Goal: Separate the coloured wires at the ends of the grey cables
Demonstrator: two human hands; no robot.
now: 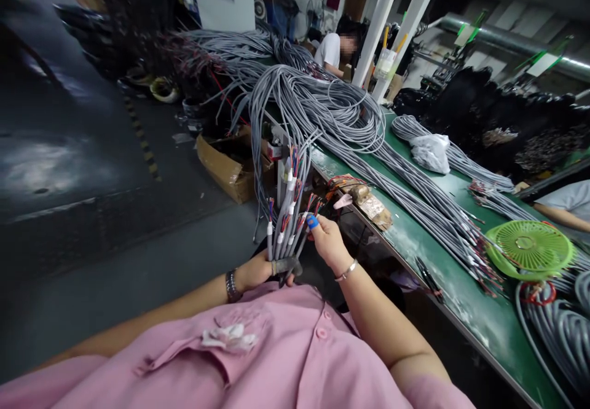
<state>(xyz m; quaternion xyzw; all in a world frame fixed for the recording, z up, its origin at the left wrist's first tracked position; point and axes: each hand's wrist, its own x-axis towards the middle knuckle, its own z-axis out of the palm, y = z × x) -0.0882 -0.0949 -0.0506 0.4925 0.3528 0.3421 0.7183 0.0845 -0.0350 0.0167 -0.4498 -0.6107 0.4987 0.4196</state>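
Note:
A bunch of grey cables [279, 250] stands upright in my left hand [256, 272], whose fingers are wrapped round it low down. White bands sit near the cable ends, and thin red, blue and black wires [294, 158] fan out above them. With blue tape on a fingertip, my right hand [328, 240] pinches one cable end at the right side of the bunch. Its thumb and finger are closed by the coloured wires there. The lower part of the bunch is hidden against my pink shirt [295, 347].
Long grey cables [318, 104] lie heaped along the green table [369, 181] to my right. A green fan [530, 249], a plastic bag [431, 152] and taped pieces [371, 207] are on it. Below stands a cardboard box [225, 172]. A person [329, 50] sits behind the table; another's arm [565, 212] shows at right.

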